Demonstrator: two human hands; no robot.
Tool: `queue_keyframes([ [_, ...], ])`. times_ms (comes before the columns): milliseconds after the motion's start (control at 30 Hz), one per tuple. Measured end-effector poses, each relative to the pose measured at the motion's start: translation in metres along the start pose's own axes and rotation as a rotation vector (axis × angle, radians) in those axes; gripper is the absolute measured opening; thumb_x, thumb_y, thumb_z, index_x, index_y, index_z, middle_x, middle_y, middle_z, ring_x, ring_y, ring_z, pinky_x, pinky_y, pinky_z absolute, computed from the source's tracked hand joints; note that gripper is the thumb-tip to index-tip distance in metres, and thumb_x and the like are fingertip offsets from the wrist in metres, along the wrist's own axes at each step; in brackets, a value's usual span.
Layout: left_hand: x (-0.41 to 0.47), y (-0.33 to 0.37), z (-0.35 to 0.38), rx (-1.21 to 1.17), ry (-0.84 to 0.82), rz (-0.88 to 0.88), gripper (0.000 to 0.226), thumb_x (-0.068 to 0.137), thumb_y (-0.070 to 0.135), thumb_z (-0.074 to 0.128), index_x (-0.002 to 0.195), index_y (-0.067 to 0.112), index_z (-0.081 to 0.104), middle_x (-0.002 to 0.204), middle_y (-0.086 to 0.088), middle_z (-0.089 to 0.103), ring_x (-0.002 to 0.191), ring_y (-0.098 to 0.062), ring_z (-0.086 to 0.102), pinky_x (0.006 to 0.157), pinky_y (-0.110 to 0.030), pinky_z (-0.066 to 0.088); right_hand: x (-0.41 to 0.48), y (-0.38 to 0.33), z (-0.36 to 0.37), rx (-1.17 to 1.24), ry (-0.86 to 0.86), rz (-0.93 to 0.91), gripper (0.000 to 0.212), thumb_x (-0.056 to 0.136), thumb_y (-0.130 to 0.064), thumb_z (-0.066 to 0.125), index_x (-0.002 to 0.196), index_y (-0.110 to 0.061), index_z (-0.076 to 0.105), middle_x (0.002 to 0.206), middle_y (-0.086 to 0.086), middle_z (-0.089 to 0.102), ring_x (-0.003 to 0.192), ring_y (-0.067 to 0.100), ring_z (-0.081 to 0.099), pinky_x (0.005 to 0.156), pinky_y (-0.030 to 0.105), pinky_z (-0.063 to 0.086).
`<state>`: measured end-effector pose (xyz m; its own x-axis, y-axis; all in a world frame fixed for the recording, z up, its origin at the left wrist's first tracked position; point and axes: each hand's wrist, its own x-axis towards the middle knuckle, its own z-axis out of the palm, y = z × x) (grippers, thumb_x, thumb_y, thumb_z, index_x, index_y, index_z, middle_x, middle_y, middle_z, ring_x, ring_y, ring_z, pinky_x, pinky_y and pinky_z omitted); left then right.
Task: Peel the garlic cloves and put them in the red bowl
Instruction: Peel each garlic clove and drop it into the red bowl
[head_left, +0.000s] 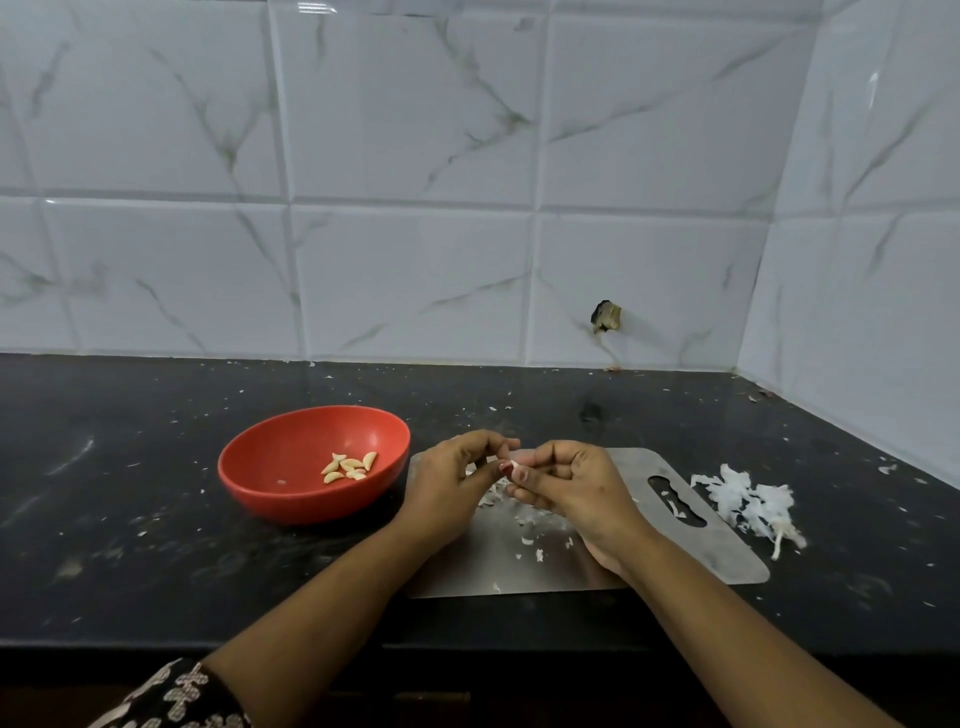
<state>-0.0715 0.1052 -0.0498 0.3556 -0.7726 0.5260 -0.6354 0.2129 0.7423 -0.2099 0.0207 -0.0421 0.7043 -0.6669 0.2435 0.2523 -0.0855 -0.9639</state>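
Observation:
A red bowl (270, 467) stands on the black counter at the left, with several peeled garlic cloves (349, 467) lying in it. Just right of the bowl, above a steel cutting board (727, 551), my left hand (452, 488) and my right hand (571, 483) meet fingertip to fingertip. Between them they pinch a small garlic clove (514, 464), mostly hidden by the fingers; only a pale tip shows. Bits of white skin (530, 525) lie on the board under the hands.
A heap of white garlic skins (748, 499) lies on the counter right of the board. Small flakes are scattered over the black counter (130, 519). Tiled walls close the back and the right side. The counter's front edge runs below my forearms.

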Motion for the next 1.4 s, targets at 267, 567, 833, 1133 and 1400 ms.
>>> queue_keyframes([
  [267, -0.004, 0.007, 0.004, 0.212, -0.005, 0.088, 0.008, 0.096, 0.015, 0.055, 0.096, 0.019, 0.061, 0.110, 0.022, 0.060, 0.098, -0.001, 0.049, 0.075, -0.005, 0.034, 0.002, -0.001, 0.005, 0.016, 0.065, -0.010, 0.007, 0.086, 0.002, 0.065, 0.093, 0.004, 0.067, 0.081, 0.015, 0.074, 0.072, 0.018, 0.072, 0.066, 0.020, 0.057],
  [567, -0.006, 0.006, 0.005, 0.228, 0.015, 0.052, 0.015, 0.088, 0.013, 0.066, 0.082, 0.023, 0.057, 0.082, 0.014, 0.060, 0.064, 0.000, 0.050, 0.063, -0.010, 0.038, 0.005, -0.003, -0.005, 0.027, 0.171, -0.015, 0.008, 0.091, 0.000, 0.061, 0.097, -0.001, 0.066, 0.078, 0.009, 0.072, 0.062, 0.010, 0.063, 0.063, 0.020, 0.055],
  [833, -0.004, 0.004, 0.003, 0.209, 0.105, 0.046, 0.018, 0.087, 0.013, 0.067, 0.087, 0.030, 0.070, 0.082, 0.022, 0.067, 0.063, 0.000, 0.059, 0.061, -0.011, 0.044, 0.003, -0.001, -0.001, -0.057, 0.100, 0.017, 0.010, 0.092, -0.003, 0.061, 0.099, -0.002, 0.068, 0.078, 0.010, 0.072, 0.068, 0.013, 0.067, 0.064, 0.020, 0.055],
  [1133, -0.006, 0.008, 0.001, 0.211, 0.172, 0.105, 0.013, 0.083, 0.020, 0.072, 0.082, 0.031, 0.066, 0.082, 0.020, 0.066, 0.060, -0.008, 0.056, 0.058, -0.024, 0.049, 0.003, -0.002, -0.001, -0.093, -0.011, 0.055, 0.012, 0.092, -0.007, 0.061, 0.102, -0.002, 0.068, 0.079, 0.012, 0.071, 0.070, 0.015, 0.067, 0.066, 0.021, 0.055],
  [1400, -0.003, -0.001, 0.002, 0.231, 0.168, 0.166, 0.012, 0.083, 0.015, 0.072, 0.083, 0.026, 0.066, 0.088, 0.018, 0.062, 0.074, 0.004, 0.054, 0.066, -0.016, 0.041, 0.002, -0.002, -0.002, -0.085, -0.037, 0.054, 0.013, 0.093, -0.003, 0.059, 0.102, 0.000, 0.069, 0.077, 0.009, 0.071, 0.067, 0.012, 0.066, 0.065, 0.020, 0.055],
])
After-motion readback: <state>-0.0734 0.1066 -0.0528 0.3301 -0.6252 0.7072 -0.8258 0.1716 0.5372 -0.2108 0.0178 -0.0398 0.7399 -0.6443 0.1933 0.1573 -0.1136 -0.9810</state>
